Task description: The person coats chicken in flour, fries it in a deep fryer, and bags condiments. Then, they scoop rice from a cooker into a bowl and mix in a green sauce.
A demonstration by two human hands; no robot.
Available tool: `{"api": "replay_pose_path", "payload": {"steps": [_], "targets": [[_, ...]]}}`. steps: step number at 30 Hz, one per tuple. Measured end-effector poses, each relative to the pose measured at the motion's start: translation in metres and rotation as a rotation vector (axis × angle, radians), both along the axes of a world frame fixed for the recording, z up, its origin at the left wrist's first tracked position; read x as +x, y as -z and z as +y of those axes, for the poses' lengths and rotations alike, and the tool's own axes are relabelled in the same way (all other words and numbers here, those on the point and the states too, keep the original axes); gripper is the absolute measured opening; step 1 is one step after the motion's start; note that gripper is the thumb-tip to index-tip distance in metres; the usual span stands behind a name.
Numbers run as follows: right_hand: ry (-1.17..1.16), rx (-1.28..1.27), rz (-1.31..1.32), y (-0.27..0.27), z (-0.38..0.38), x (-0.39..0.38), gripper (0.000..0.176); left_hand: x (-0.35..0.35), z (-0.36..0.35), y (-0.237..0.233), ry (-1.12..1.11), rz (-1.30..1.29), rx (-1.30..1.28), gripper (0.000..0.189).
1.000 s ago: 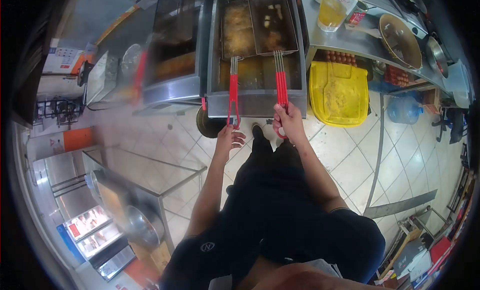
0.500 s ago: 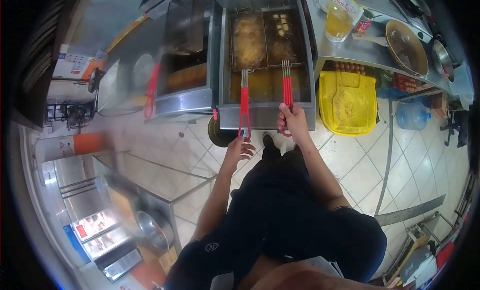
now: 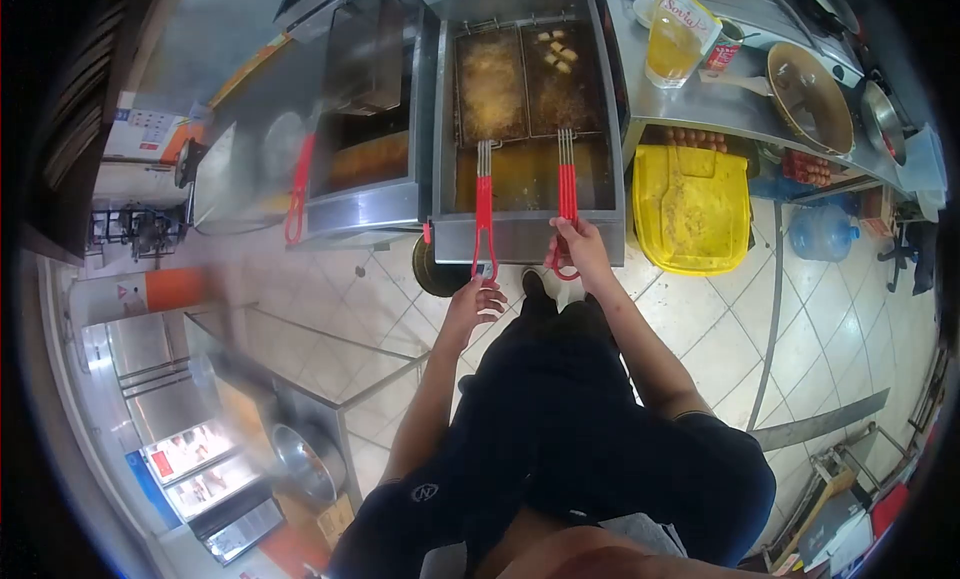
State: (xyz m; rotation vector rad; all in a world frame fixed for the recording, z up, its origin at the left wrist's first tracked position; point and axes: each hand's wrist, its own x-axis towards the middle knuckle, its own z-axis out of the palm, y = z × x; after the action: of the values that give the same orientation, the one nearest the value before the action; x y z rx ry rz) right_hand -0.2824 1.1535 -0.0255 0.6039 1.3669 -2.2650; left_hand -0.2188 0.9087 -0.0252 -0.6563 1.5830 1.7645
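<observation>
Two fryer baskets hang side by side in the hot oil of a deep fryer (image 3: 530, 241). In the left fryer basket (image 3: 484, 214), pale foam bubbles thickly over the food. Several light pieces of food (image 3: 557, 55) float in the right fryer basket (image 3: 567, 184), where the oil is darker. My right hand (image 3: 582, 251) is closed around the lower part of the right basket's red handle. My left hand (image 3: 470, 309) is at the end of the left red handle, its thumb side touching or very near it, its fingers loosely bent and apart.
A second fryer (image 3: 365, 204) with a red handle (image 3: 300, 189) adjoins on the left. On the right counter (image 3: 650, 104) are an oil pouch (image 3: 680, 44) and a large pan (image 3: 810, 94). Below stands a yellow lidded bin (image 3: 692, 209). A steel bowl (image 3: 308, 461) sits lower left.
The floating pieces in the right basket have shifted and spread slightly. My right hand has changed its hold a little on the handle. The whole view has moved slightly; both baskets remain in the oil.
</observation>
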Motion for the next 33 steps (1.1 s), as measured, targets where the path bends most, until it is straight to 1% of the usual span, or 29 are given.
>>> {"api": "replay_pose_path", "payload": {"steps": [4,5,7,8,9,10,11,12,14,15,16,17,18,19,21,22,23,24,26,27,28,29,30,31,33], "targets": [[-0.033,0.009,0.01,0.002,0.009,0.005,0.025,0.006,0.001,-0.004,-0.015,0.022,0.02,0.058],[-0.037,0.029,0.046,0.004,0.011,0.007,0.027,0.009,-0.001,0.002,0.009,0.032,-0.017,0.06],[-0.082,0.05,0.085,0.004,0.017,0.012,0.028,0.015,0.0,0.013,0.001,0.022,0.009,0.06],[-0.116,0.146,0.148,0.003,0.024,0.017,0.03,0.02,-0.005,0.015,-0.017,0.019,0.016,0.06],[-0.163,0.232,0.222,0.002,0.029,0.019,0.032,0.023,-0.005,0.016,0.027,0.009,-0.031,0.059],[-0.257,0.278,0.149,-0.01,0.038,0.023,0.035,0.032,-0.009,0.021,0.025,0.033,-0.001,0.05],[-0.356,0.304,0.182,-0.004,0.05,0.025,0.038,0.042,-0.011,0.03,0.06,0.024,-0.083,0.046],[-0.417,0.348,0.101,-0.013,0.059,0.027,0.039,0.047,-0.013,0.044,0.108,0.011,-0.156,0.042],[-0.409,0.455,0.113,-0.019,0.077,0.037,0.038,0.075,-0.031,0.118,0.492,0.347,-0.616,0.035],[-0.429,0.528,0.117,-0.019,0.087,0.04,0.037,0.086,-0.028,0.121,0.534,0.217,-0.672,0.04],[-0.436,0.546,0.123,-0.016,0.097,0.045,0.035,0.1,-0.026,0.131,0.56,0.196,-0.797,0.046],[-0.426,0.532,0.07,-0.023,0.104,0.047,0.034,0.118,-0.028,0.15,0.539,0.138,-0.778,0.049],[-0.416,0.567,0.077,-0.029,0.109,0.05,0.033,0.135,-0.031,0.17,0.517,0.081,-0.753,0.051],[-0.412,0.602,0.09,-0.036,0.113,0.051,0.031,0.146,-0.031,0.181,0.463,0.077,-0.751,0.051],[-0.415,0.668,0.143,-0.043,0.121,0.046,0.028,0.168,-0.028,0.196,0.116,-0.097,-0.58,0.051],[-0.376,0.614,0.148,-0.039,0.126,0.04,0.025,0.173,-0.027,0.195,0.011,-0.117,-0.585,0.051],[-0.377,0.604,0.161,-0.042,0.126,0.033,0.023,0.173,-0.033,0.187,0.162,-0.079,-0.714,0.049],[-0.347,0.661,0.168,-0.043,0.123,0.025,0.023,0.177,-0.04,0.182,0.329,-0.061,-0.831,0.047],[-0.392,0.68,0.245,-0.044,0.11,0.007,0.022,0.176,-0.053,0.197,0.395,-0.129,-0.839,0.04],[-0.37,0.671,0.295,-0.049,0.104,-0.001,0.022,0.17,-0.046,0.136,0.419,-0.141,-0.856,0.037],[-0.333,0.666,0.345,-0.055,0.098,-0.008,0.022,0.176,-0.046,0.13,0.392,-0.136,-0.853,0.037],[-0.33,0.632,0.356,-0.06,0.088,-0.012,0.022,0.184,-0.048,0.126,0.353,-0.197,-0.858,0.038],[-0.344,0.63,0.377,-0.061,0.077,-0.017,0.022,0.192,-0.054,0.124,0.309,-0.26,-0.863,0.039],[-0.347,0.589,0.406,-0.06,0.066,-0.02,0.022,0.202,-0.061,0.132,0.259,-0.303,-0.857,0.041],[-0.357,0.527,0.504,-0.063,0.035,-0.021,0.022,0.216,-0.078,0.121,0.156,-0.339,-0.873,0.04]]}}
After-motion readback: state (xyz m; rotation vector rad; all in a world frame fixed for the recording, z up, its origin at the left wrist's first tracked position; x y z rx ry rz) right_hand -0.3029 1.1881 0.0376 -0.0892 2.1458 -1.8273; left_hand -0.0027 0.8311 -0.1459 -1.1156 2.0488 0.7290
